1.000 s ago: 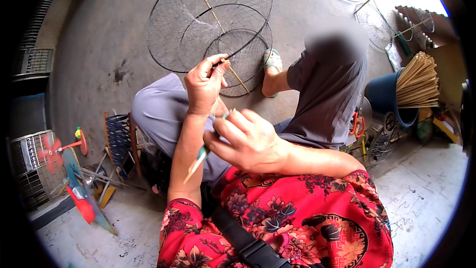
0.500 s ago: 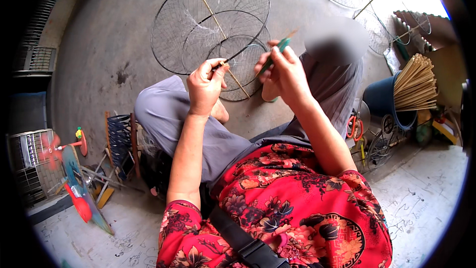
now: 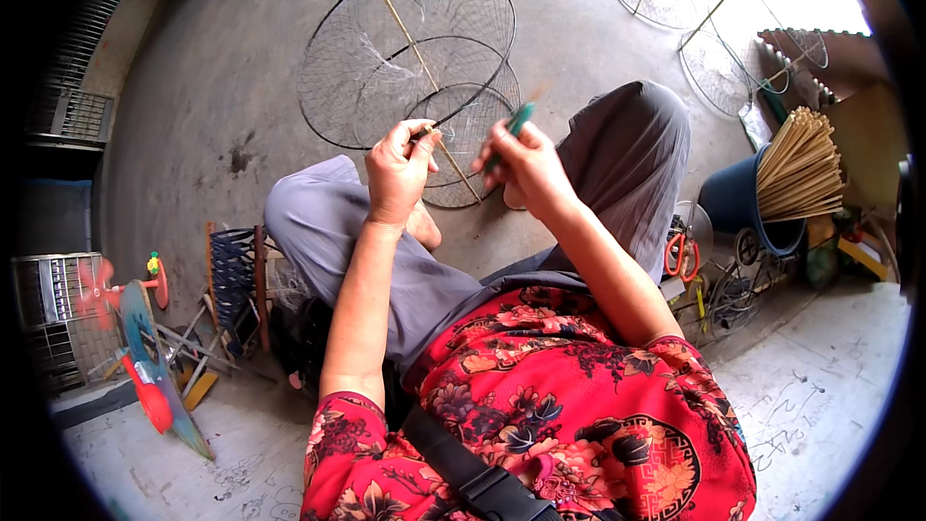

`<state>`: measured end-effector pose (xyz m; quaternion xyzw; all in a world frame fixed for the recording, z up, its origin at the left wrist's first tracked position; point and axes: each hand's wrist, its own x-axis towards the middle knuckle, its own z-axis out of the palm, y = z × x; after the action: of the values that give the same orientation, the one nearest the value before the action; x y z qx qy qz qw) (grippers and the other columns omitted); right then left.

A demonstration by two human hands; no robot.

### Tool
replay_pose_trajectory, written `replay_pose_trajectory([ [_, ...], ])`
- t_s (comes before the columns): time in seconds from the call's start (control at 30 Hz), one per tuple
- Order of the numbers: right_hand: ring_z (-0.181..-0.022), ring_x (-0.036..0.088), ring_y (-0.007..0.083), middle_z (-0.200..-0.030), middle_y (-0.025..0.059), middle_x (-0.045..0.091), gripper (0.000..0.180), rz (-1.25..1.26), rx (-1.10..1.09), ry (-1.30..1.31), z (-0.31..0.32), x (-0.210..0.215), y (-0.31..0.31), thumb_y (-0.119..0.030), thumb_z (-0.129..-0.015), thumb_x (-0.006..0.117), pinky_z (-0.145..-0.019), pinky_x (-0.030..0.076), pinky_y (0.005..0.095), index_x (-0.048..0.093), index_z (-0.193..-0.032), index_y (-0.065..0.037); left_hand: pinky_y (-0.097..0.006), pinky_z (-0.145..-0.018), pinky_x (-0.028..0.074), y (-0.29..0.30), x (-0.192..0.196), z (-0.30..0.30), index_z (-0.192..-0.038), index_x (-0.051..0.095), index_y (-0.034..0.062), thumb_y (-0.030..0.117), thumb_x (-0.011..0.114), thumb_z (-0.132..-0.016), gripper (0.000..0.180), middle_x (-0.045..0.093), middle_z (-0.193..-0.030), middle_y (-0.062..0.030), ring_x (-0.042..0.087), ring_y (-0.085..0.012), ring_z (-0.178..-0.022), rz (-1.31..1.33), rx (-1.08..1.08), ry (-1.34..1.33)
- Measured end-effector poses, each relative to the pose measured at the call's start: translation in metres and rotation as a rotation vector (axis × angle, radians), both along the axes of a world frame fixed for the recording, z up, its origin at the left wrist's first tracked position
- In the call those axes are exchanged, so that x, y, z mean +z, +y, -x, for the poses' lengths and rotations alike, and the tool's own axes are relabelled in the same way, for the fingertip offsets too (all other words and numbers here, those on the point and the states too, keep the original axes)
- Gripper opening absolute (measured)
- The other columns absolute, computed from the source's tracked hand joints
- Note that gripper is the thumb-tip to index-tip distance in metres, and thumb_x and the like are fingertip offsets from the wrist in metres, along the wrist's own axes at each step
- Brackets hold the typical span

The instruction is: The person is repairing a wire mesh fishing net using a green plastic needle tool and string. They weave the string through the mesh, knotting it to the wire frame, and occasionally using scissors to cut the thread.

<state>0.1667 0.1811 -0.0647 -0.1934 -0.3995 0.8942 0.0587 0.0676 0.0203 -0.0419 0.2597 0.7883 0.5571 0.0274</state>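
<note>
Wire-ring net trap (image 3: 405,58): on concrete floor, ahead of knees. Left hand (image 3: 400,174) pinched closed on its nearest ring's rim. Right hand (image 3: 526,169), just beside, closed on green netting needle (image 3: 516,121), apparently. Bucket of bamboo sticks (image 3: 796,169): far right of trap.

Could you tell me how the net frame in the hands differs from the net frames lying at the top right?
The held net frame has black rings and rests against the left hand; the far net frames look paler and lie untouched. The held one sits beside the knees, the others beyond the blue bucket. Both have netted rings with stick braces.
</note>
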Motion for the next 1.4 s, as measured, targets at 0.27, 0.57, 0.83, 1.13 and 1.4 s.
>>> replay_pose_trajectory([
  [0.27, -0.079, 0.065, 0.0162, -0.091, 0.0088, 0.065, 0.032, -0.164, -0.096, 0.353, -0.025, 0.029, 0.020, -0.008, -0.100, 0.060, -0.066, 0.053, 0.0277, 0.049, -0.130, -0.001, -0.025, -0.047, 0.047, 0.005, -0.003, 0.003, -0.098, 0.067, 0.0024, 0.004, 0.071, -0.091, 0.009, 0.069, -0.070, -0.0044, 0.061, -0.0082, -0.051, 0.032, 0.036, 0.084],
  [0.57, -0.073, 0.071, 0.0193, -0.086, 0.0076, 0.066, 0.022, -0.095, 0.468, -0.028, -0.007, -0.013, -0.015, -0.021, -0.101, 0.062, -0.050, 0.054, 0.0277, 0.054, -0.110, -0.003, -0.026, -0.048, 0.048, 0.007, -0.005, 0.002, -0.100, 0.067, 0.0018, 0.004, 0.069, -0.092, 0.008, 0.069, -0.071, -0.0046, 0.061, -0.0086, -0.052, 0.023, 0.017, 0.164],
  [0.83, -0.084, 0.071, 0.0209, -0.091, 0.0066, 0.062, 0.024, -0.045, -0.190, 0.402, 0.003, -0.025, -0.003, -0.009, -0.101, 0.058, -0.066, 0.061, 0.0297, 0.050, -0.123, -0.002, -0.027, -0.047, 0.047, 0.003, -0.008, -0.001, -0.100, 0.067, 0.0034, 0.007, 0.071, -0.091, 0.011, 0.070, -0.075, -0.0063, 0.062, -0.0104, -0.051, 0.051, 0.041, 0.116],
  [1.13, -0.095, 0.063, 0.0204, -0.103, 0.0108, 0.067, 0.013, -0.695, 0.074, 0.280, -0.051, 0.095, 0.003, -0.012, -0.101, 0.059, -0.086, 0.049, 0.0319, 0.064, -0.106, -0.001, -0.032, -0.055, 0.050, 0.015, -0.037, 0.047, -0.095, 0.064, 0.0043, 0.011, 0.069, -0.092, 0.009, 0.070, -0.076, -0.0094, 0.067, -0.0187, -0.061, 0.027, 0.220, 0.475],
  [1.4, -0.053, 0.045, 0.0218, -0.060, 0.0053, 0.048, 0.046, 0.204, 0.516, 0.753, -0.144, 0.108, -0.002, -0.037, -0.101, 0.056, -0.057, 0.039, 0.0393, 0.047, -0.068, -0.006, -0.040, -0.065, 0.053, 0.029, -0.033, 0.039, -0.097, 0.065, 0.0068, 0.018, 0.071, -0.091, 0.014, 0.071, -0.085, -0.0126, 0.069, -0.0337, -0.077, 0.123, 0.165, 0.200],
])
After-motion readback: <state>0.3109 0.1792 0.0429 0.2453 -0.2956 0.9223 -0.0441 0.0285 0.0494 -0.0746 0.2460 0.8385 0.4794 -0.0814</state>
